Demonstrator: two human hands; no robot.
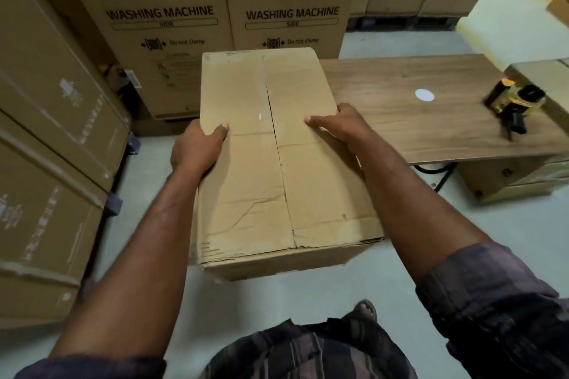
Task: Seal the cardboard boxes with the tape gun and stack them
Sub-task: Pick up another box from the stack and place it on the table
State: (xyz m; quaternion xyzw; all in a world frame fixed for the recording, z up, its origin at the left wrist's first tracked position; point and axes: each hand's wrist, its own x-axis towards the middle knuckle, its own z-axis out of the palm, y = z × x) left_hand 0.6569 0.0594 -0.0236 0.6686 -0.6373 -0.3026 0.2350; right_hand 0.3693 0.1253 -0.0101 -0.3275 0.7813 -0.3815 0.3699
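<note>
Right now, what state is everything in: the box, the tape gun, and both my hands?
box: flaps closed, centre seam untaped, held at both sides.
tape gun: lying on the table, untouched.
left hand: grips the box's left edge, thumb on top.
right hand: grips the box's right edge, thumb on top.
washing machine boxes: standing side by side behind the box.

warehouse: stacked washing machine cartons (160, 24)

Tan box (277, 157), yellow-black tape gun (514, 101).
</note>
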